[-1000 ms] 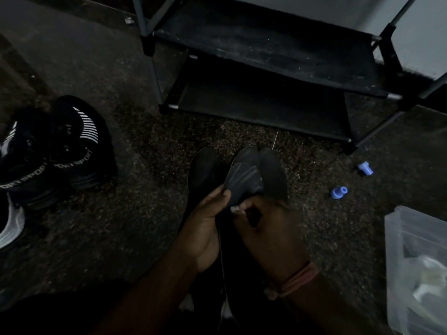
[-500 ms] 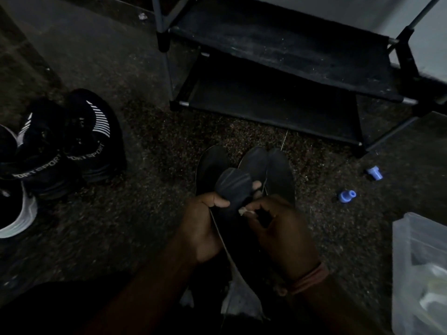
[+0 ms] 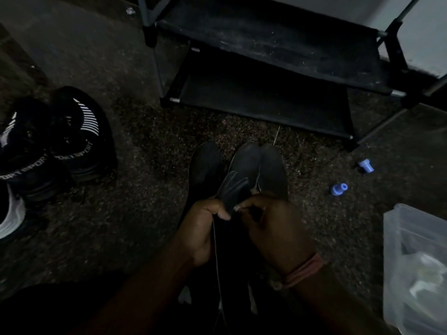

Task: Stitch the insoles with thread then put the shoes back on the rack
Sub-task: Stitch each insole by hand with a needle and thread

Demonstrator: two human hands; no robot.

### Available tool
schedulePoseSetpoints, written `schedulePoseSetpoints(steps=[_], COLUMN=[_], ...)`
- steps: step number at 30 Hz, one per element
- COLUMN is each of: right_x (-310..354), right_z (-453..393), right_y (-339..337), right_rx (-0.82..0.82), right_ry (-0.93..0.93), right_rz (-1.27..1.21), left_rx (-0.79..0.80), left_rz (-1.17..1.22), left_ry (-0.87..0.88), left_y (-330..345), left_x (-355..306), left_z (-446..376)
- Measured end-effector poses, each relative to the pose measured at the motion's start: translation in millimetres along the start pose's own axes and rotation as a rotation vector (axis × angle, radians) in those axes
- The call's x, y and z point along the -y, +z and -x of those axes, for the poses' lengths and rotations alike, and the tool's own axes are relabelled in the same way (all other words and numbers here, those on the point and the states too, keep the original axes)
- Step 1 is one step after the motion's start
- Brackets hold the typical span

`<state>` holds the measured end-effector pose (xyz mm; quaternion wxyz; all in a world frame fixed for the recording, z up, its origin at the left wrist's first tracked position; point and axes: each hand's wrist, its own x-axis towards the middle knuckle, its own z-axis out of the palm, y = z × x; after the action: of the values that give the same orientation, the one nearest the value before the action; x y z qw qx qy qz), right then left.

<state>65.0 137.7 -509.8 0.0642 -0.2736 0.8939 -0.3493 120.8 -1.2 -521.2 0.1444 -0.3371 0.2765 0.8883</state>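
Observation:
A dark insole (image 3: pixel 235 187) is bent upward at the centre, pinched between both hands. My left hand (image 3: pixel 202 226) grips its left edge with thumb on top. My right hand (image 3: pixel 271 226) pinches its right edge; whether a needle is in those fingers I cannot tell. A thin pale thread (image 3: pixel 216 257) runs down from the insole between my wrists. More dark insoles (image 3: pixel 263 165) lie flat on the floor behind it, one (image 3: pixel 204 163) to the left. Black sport shoes (image 3: pixel 72 139) stand at the left. The black shoe rack (image 3: pixel 266 68) stands ahead.
Two small blue spools (image 3: pixel 338 189) (image 3: pixel 365 165) lie on the speckled floor to the right. A clear plastic box (image 3: pixel 416 267) sits at the lower right edge. A white-soled shoe (image 3: pixel 11 213) shows at the far left. A thin needle-like sliver (image 3: pixel 277 135) lies by the rack.
The view has shifted slightly right and down. My hands have closed tighter on the folded insole, and the thread now hangs straighter between my wrists.

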Motion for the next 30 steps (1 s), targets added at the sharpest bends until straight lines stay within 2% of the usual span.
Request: schedulePoseSetpoints(steps=[3,5,10,12,17,20,23,30], right_x=[-10,-12,-5,-4,-9,-6,-9,11], right_z=[-5,-7,-2,-1,-4,0,-2,2], right_y=[-11,-14,-9,-8,-4,1,-6,-1], right_rx=[-0.115,-0.127,0.142,0.171,-0.116,-0.183,-0.236,0.141], right_ry=[0.055,0.068,0.090,0.113,0.017,-0.034,-0.010,-0.121], right_rz=[0.029,0.062,0.036,0.038,0.092,0.138,0.081,0.072], left_rx=[0.018,0.017,-0.020,-0.027,0.027,0.053,0.041,0.057], left_rz=[-0.050,-0.077,-0.052,-0.050,-0.003,-0.005,-0.037,0.090], left_ry=[0.008,0.013,0.004,0.009,0.095,0.091,0.068,0.034], left_y=[6,7,3,4,9,8,7,1], left_x=[4,4,2,3,-1,-3,-2,-3], left_z=[3,5,2,1,4,6,7,4])
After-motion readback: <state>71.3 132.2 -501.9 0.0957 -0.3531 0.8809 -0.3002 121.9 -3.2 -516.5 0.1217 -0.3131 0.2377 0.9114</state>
